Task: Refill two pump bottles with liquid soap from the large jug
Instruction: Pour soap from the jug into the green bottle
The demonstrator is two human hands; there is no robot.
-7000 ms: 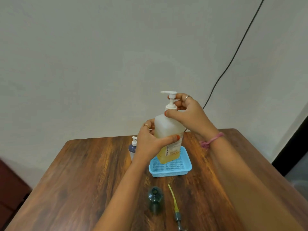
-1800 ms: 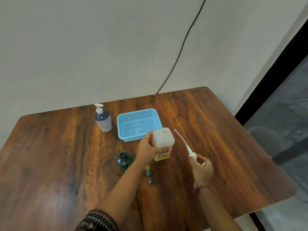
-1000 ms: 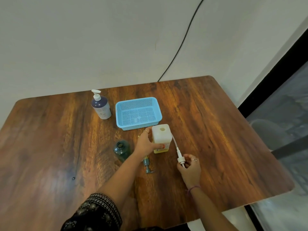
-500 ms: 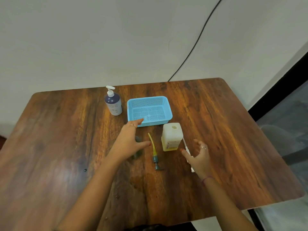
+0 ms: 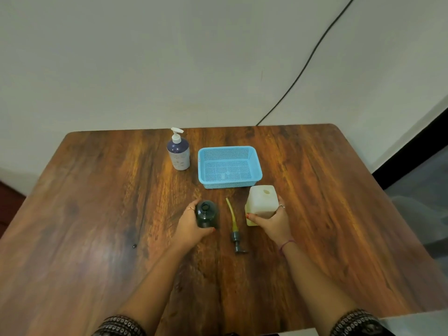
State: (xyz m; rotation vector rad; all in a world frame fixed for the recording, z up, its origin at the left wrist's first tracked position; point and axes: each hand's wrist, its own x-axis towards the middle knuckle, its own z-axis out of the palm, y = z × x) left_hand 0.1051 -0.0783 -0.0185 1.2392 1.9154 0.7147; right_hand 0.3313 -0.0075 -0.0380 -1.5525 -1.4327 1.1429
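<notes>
The large white jug stands uncapped on the wooden table, with yellow soap showing low in it. My right hand grips its near side. My left hand grips a small dark green bottle, upright with an open neck. Between my hands lies that bottle's dark pump with a yellowish tube. A purple and white pump bottle stands further back, with its pump on. The jug's white pump is hidden from me.
An empty blue mesh basket sits behind the jug, beside the purple bottle. A black cable runs down the wall to the table's far edge. The table's right edge borders a dark doorway.
My left hand has closed round the green bottle. My right hand let go of the jug's white pump and took hold of the jug. The view has tilted down.
</notes>
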